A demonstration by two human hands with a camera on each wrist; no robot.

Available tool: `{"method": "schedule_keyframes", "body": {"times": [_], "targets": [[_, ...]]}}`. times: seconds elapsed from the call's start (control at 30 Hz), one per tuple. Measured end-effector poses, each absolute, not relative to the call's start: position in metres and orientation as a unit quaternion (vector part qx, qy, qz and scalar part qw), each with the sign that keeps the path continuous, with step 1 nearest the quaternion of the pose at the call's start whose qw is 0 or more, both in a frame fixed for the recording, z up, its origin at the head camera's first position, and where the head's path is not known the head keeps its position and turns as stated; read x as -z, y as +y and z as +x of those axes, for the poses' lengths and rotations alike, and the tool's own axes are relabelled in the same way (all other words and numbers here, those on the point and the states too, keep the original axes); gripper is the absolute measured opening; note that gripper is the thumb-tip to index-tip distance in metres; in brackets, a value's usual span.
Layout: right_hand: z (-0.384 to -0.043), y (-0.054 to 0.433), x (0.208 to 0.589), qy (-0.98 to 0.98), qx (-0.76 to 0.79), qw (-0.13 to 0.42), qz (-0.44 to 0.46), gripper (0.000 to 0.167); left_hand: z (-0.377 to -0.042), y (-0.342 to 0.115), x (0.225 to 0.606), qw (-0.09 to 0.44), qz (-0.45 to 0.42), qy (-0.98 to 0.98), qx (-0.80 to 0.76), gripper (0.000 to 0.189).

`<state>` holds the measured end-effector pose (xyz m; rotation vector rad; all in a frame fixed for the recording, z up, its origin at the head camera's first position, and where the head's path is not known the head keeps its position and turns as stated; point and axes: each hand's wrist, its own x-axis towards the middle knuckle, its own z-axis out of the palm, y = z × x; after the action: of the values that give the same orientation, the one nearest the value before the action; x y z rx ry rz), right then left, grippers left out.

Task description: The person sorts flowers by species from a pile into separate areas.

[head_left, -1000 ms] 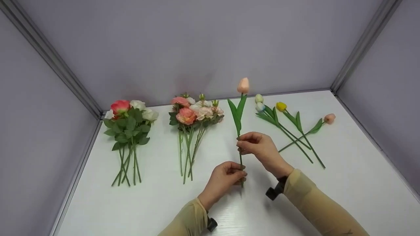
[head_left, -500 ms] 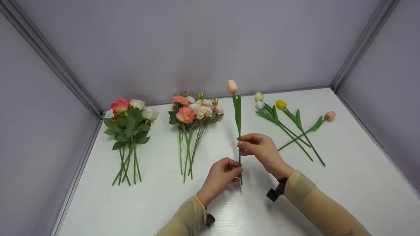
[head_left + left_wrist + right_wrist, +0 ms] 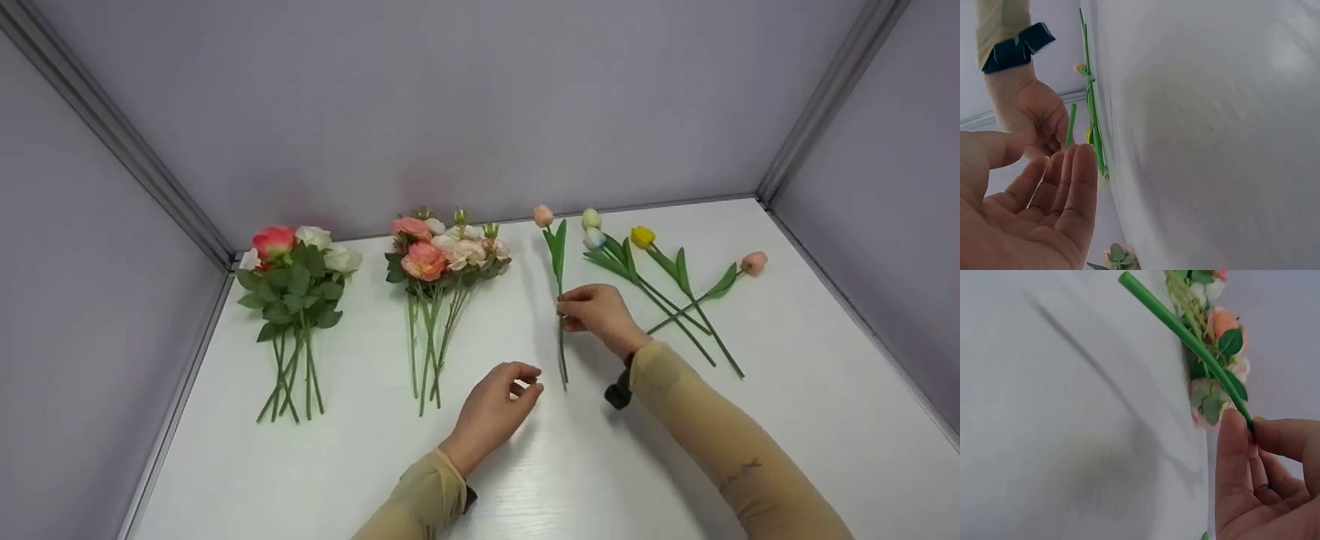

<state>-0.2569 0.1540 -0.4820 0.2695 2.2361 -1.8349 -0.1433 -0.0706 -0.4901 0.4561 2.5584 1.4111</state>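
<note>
My right hand [image 3: 602, 318] pinches the green stem of a pale pink tulip [image 3: 559, 259] between thumb and fingers. The tulip's bloom points to the back wall, and its lower stem hangs toward me. In the right wrist view the stem [image 3: 1185, 336] runs out above the white table, casting a shadow on it. My left hand [image 3: 489, 411] is apart from the stem, with thumb and fingers loosely bent and nothing between them. From the left wrist view, the left palm [image 3: 1039, 225] shows bare, and the cut end of the stem [image 3: 1071, 125] appears just beyond its fingertips.
Right of the held tulip lie a yellow tulip [image 3: 643, 238], another pink tulip [image 3: 754, 263] and two pale ones, stems crossing. Pink and peach flowers [image 3: 425, 261] lie mid-left; red and white roses [image 3: 274, 244] lie farther left. Grey panels [image 3: 480, 105] wall the white table [image 3: 360, 465].
The left hand has let go of the stem and sits slightly lower left. The right hand has moved forward with the tulip, which has tipped down toward the table.
</note>
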Motion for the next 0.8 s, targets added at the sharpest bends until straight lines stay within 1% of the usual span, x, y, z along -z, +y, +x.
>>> {"method": "schedule_keyframes", "body": {"times": [0.17, 0.3, 0.57, 0.8], "targets": [[-0.277, 0.163, 0.492, 0.807, 0.564, 0.138, 0.109, 0.028, -0.138, -0.076, 0.492, 0.076, 0.204, 0.883, -0.416, 0.026], [-0.283, 0.164, 0.496, 0.837, 0.519, 0.135, 0.107, 0.025, -0.137, -0.081, 0.493, 0.074, 0.217, 0.891, -0.392, 0.027], [-0.278, 0.164, 0.500, 0.864, 0.485, 0.107, 0.089, 0.021, -0.136, -0.080, 0.494, 0.084, 0.222, 0.889, -0.393, 0.026], [-0.276, 0.170, 0.501, 0.866, 0.480, 0.107, 0.094, 0.025, -0.137, -0.077, 0.494, 0.086, 0.228, 0.889, -0.389, 0.026]]}}
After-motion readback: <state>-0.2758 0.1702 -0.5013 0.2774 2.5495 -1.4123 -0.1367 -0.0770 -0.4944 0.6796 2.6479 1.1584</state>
